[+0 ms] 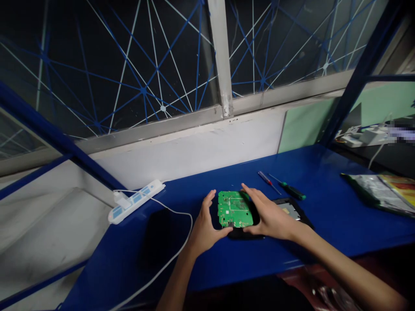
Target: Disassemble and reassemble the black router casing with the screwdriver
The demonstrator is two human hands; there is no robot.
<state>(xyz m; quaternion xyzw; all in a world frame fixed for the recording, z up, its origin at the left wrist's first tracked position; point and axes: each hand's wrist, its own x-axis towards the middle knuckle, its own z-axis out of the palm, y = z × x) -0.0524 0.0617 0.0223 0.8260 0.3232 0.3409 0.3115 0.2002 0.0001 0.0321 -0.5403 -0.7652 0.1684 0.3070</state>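
Note:
A green circuit board (234, 210) lies between my two hands, above a black casing (248, 233) on the blue table. My left hand (205, 229) is at the board's left side, fingers spread, its thumb near the lower edge. Around the right side curves my right hand (267, 214), with fingers and thumb apart; whether its fingertips touch the board is unclear. Behind my right wrist lies a black frame with a grey metal plate (292, 211).
Two screwdrivers, one red (269, 182) and one green and black (292, 190), lie behind my right hand. A white power strip (138, 201) sits at the left with its cable (189, 224) crossing the table. A shiny packet (382, 192) lies at the right.

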